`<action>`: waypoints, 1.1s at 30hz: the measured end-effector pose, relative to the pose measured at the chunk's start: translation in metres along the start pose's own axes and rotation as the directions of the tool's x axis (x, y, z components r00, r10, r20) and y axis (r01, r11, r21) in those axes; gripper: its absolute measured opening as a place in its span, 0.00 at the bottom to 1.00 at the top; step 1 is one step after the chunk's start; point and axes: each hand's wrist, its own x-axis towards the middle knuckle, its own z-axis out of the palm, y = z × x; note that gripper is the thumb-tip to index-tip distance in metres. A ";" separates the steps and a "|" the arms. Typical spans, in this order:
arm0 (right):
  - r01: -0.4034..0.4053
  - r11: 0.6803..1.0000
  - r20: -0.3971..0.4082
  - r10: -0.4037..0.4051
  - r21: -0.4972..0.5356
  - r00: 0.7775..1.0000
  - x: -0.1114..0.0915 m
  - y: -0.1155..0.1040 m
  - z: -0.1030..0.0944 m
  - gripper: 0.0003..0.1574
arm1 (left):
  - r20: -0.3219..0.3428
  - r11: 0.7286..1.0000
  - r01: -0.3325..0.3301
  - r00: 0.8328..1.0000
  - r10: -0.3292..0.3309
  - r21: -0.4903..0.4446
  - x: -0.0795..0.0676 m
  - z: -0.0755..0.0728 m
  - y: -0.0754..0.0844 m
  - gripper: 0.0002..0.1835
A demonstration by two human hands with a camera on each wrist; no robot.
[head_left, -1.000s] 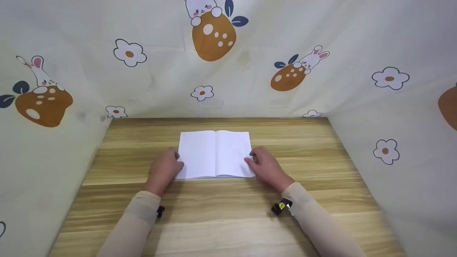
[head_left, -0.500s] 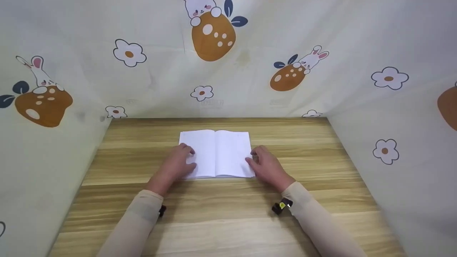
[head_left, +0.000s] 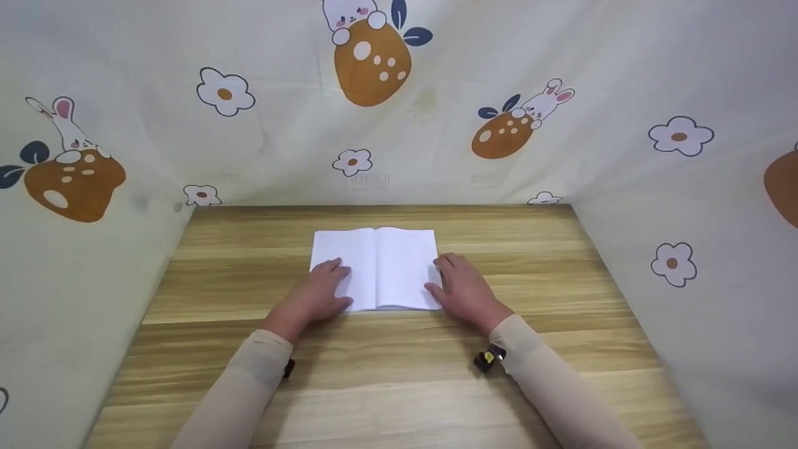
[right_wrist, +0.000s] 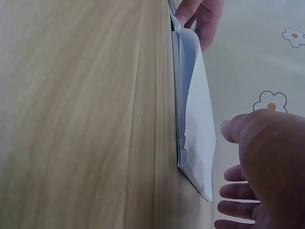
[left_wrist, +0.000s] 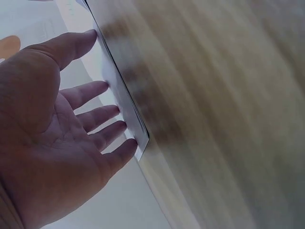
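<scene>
A notebook (head_left: 405, 268) with blank white pages lies spread in the middle of the wooden table. On its left page rests my left hand (head_left: 318, 292), and in the left wrist view the fingertips (left_wrist: 113, 109) touch the paper with the fingers spread. At the right edge of the book is my right hand (head_left: 466, 292), its thumb over the page margin. The right wrist view shows these fingers (right_wrist: 238, 209) extended beside the right page (right_wrist: 200, 119), apparently just off it. Pages on that side bow up from the cover.
The wooden table (head_left: 386, 386) ends at a pale cloth wall (head_left: 436, 168) printed with rabbits, fruit and flowers. Similar cloth stands along the left and right sides. A small black camera (head_left: 489, 358) sits at the right wrist.
My left hand has moved right from the book's left edge onto the left page, its fingers spreading. The right hand stays at the right edge with its fingers a little straighter.
</scene>
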 end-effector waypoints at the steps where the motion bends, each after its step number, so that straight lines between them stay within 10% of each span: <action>1: -0.001 1.000 0.007 0.001 -0.006 1.000 0.001 0.000 0.000 0.38 | -0.001 1.000 0.001 1.000 -0.001 0.001 0.000 0.000 0.000 0.38; 33: -0.055 0.997 0.164 0.064 -0.060 0.984 0.007 0.000 0.011 0.53 | -0.044 0.999 -0.003 0.999 0.004 0.032 -0.003 -0.003 0.006 0.39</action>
